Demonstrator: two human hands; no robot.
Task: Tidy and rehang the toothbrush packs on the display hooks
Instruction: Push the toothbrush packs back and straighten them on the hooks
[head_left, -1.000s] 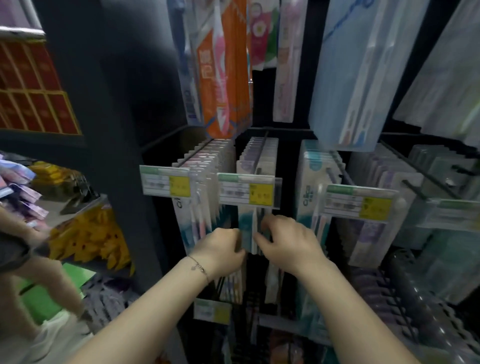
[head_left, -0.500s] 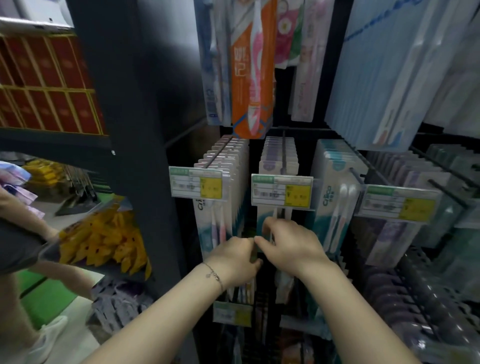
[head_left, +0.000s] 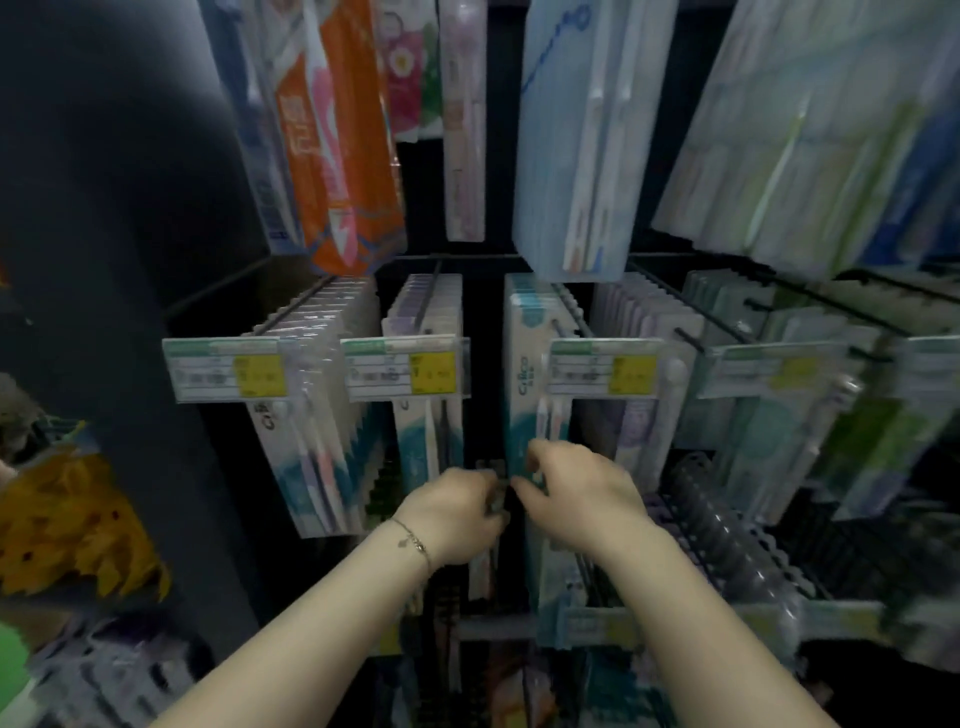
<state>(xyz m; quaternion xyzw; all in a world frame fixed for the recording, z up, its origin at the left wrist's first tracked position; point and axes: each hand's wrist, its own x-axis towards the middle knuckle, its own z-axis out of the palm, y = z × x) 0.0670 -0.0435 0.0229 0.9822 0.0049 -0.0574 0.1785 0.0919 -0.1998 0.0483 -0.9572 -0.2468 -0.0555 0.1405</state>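
Observation:
Rows of toothbrush packs hang on black hooks behind yellow-and-white price tags. A white-and-teal row (head_left: 311, 415) hangs at the left, a second row (head_left: 428, 415) in the middle, and a teal-and-white row (head_left: 522, 384) right of the dark gap. My right hand (head_left: 576, 493) pinches the lower edge of the front pack of that teal-and-white row between thumb and fingers. My left hand (head_left: 457, 514), with a thin bracelet on the wrist, is curled at the gap just left of it; its fingertips are blurred and what they hold is hidden.
Larger packs hang on the tier above: an orange one (head_left: 337, 140) and a pale blue one (head_left: 571, 140). More rows of packs (head_left: 769, 405) fill the right side. A dark upright post (head_left: 130, 312) stands at the left, with yellow goods (head_left: 67, 525) beyond it.
Both hands have moved right and slightly down, from the middle row's packs to the gap and the teal-and-white row. My view has swung as well.

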